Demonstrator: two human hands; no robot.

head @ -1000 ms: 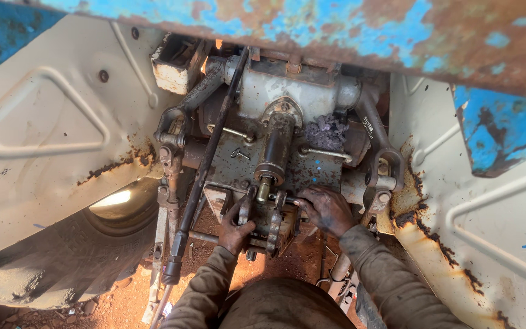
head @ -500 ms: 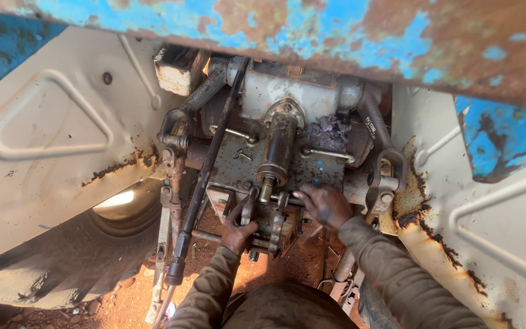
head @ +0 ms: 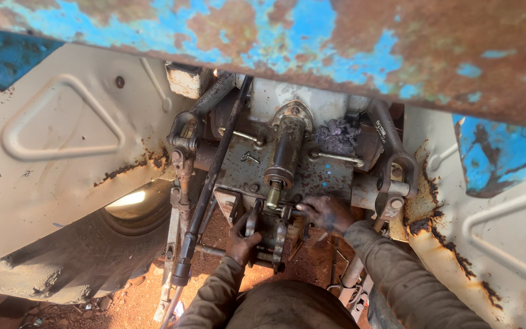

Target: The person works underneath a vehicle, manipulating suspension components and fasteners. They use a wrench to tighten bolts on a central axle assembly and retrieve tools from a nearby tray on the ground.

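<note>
Tight gap between linkage rod (head: 211, 183) and hydraulic cylinder (head: 286, 146)

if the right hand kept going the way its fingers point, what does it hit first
The right hand points left, toward the middle of the linkage. Its fingers already seem to rest on the bracket below the hydraulic cylinder, so it would most likely meet that bracket and the brass-coloured rod end first, though depth is unclear.

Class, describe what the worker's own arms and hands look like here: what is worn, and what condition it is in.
Both arms wear long, dusty brown-olive sleeves reaching the wrists. The left hand and right hand are bare, without gloves, and smeared with dark grease and dirt.
</note>
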